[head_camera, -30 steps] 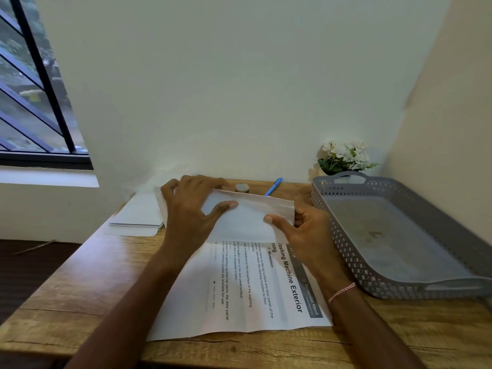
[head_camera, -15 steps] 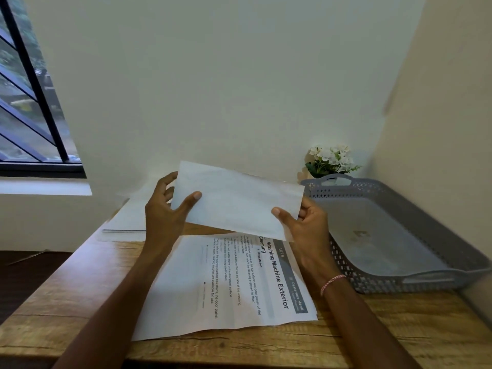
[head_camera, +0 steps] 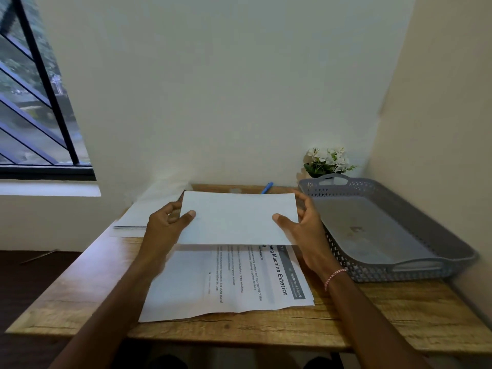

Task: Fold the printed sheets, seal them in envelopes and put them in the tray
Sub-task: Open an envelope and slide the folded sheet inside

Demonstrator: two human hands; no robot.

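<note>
White paper rectangle, blank, envelope-shaped: held above the desk. My left hand pinches its left edge, thumb in front and fingers behind. My right hand pinches the right edge the same way. I cannot tell if it is an envelope or a folded sheet.

White printed sheet with black text, creased across: lies flat on the brown wooden table, directly beneath my fingers, not yet folded small.

Grey perforated plastic tray: just right of my right fingers.

White paper stack: just beyond my left fingers.

Blue pen: beyond my fingertips, near the wall.

Hazards, as I judge them:
- Light edge pinches may let the rectangle slip or buckle.
- Lowering it could drag the loose sheet below askew.
- An uneven fold would not fit inside.
</note>
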